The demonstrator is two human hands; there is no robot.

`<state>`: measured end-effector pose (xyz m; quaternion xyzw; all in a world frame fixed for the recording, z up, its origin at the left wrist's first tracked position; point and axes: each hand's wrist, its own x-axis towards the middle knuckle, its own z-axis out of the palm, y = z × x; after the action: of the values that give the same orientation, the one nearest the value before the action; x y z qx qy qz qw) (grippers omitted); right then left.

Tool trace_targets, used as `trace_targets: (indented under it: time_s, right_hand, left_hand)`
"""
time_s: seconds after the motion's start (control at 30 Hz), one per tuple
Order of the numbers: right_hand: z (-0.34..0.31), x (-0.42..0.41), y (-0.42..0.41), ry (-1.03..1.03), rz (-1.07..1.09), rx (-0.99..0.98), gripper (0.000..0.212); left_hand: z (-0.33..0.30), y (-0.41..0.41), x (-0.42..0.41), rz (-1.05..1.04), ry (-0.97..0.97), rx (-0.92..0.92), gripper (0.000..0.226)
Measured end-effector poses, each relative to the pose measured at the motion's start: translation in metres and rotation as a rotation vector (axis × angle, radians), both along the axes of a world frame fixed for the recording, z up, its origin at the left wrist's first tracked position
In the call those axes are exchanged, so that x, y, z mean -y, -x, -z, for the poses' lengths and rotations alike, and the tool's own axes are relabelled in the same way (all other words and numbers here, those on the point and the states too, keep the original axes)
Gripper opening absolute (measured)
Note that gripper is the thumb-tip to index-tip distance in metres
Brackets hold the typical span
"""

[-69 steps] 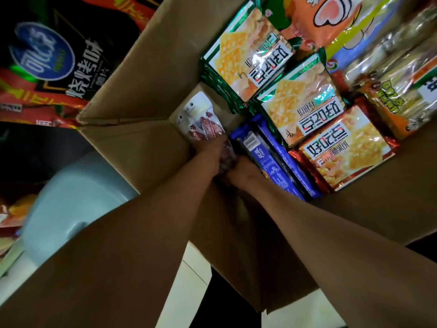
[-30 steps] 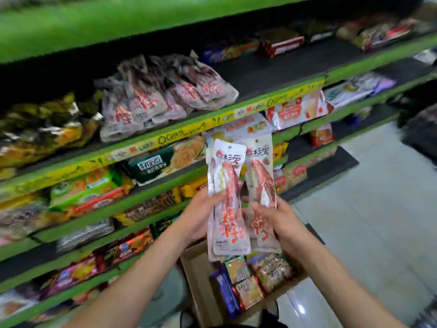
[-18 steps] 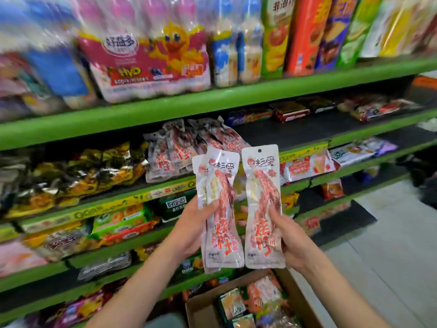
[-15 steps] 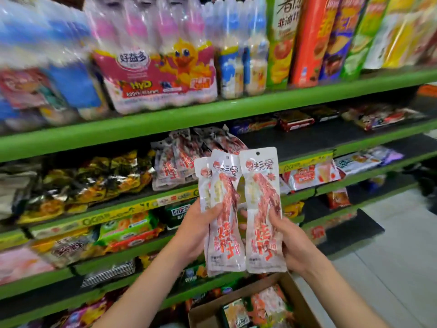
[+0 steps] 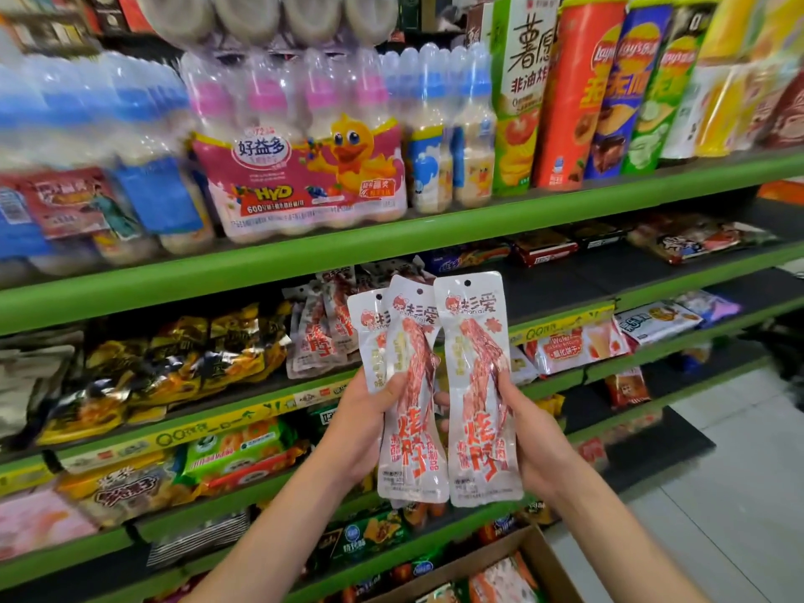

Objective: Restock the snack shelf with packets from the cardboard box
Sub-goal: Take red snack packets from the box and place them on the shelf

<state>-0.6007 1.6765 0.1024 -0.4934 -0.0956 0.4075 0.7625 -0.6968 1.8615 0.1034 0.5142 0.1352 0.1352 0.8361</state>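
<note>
My left hand (image 5: 363, 422) grips two overlapping clear packets with red meat strips and red print (image 5: 409, 385), thumb across the front. My right hand (image 5: 533, 437) holds a third, matching packet (image 5: 476, 385) upright beside them. All three are raised in front of the green snack shelf (image 5: 391, 237). A heap of the same packets (image 5: 319, 328) lies on the second shelf just behind and left of the held ones. The cardboard box (image 5: 483, 559) with more snack bags sits low at the bottom right.
Bottled drinks in shrink wrap (image 5: 304, 158) and crisp tubes (image 5: 570, 93) fill the top shelf. Golden-black bags (image 5: 174, 367) lie left of the heap. Biscuit packets (image 5: 578, 346) sit to the right. Grey tiled floor (image 5: 739, 493) runs along the right.
Both hands lifted the packets out of the box and up to the second shelf. The view rose from the box to the upper shelves.
</note>
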Motion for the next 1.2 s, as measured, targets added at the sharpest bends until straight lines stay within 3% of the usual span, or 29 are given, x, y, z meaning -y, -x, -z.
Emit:
trace_targets:
  time_s: [0.3,0.5,1.0,1.2]
  right_hand:
    - [-0.001,0.004,-0.011,-0.012,0.04,0.018,0.063]
    - [-0.003,0.007,-0.017,0.0,0.043,0.032,0.053]
    - [-0.002,0.003,-0.028,-0.047,0.049,0.007,0.055]
    - [-0.001,0.002,-0.03,-0.049,0.031,-0.009,0.052]
  left_hand:
    - [-0.007,-0.01,0.004,0.025,0.027,0.045,0.049]
    - [-0.009,-0.017,0.004,0.025,0.02,0.057,0.046]
    - [-0.013,-0.028,0.002,0.092,0.038,0.088,0.035]
    - [-0.012,-0.034,-0.001,0.082,0.049,0.071,0.044]
